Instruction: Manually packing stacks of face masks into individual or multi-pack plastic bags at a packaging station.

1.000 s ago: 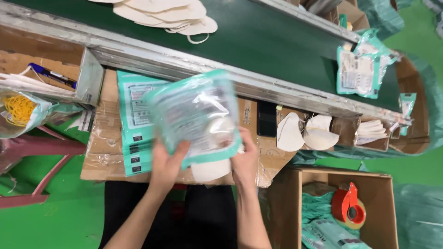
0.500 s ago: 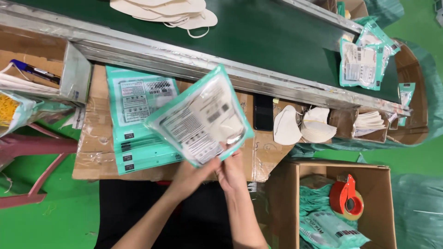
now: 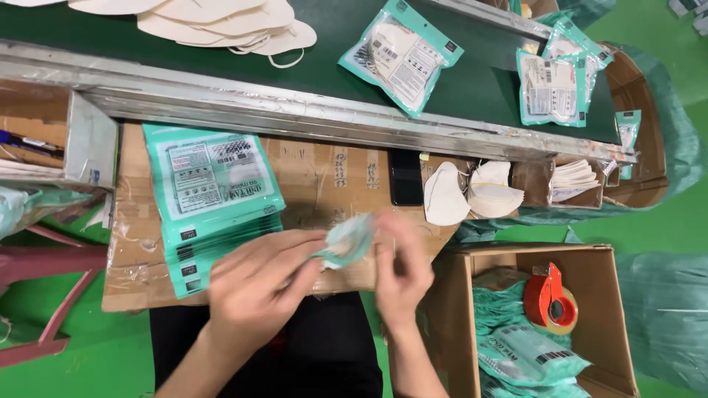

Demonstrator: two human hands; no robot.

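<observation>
Glossy teal plastic pouches (image 3: 210,195) lay on a rough, tape-patched cardboard worktop (image 3: 332,177). A dull brushed-metal rail (image 3: 295,110) edged the matt green belt (image 3: 332,29), which carried soft off-white cloth masks (image 3: 221,18).

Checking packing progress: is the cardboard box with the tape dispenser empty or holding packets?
Holding packets. The open cardboard box contains several teal packets piled inside, with the red tape dispenser resting on them.

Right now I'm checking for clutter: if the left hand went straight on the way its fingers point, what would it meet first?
Probably the small crumpled teal packet at its fingertips; the left hand already touches it.
</observation>
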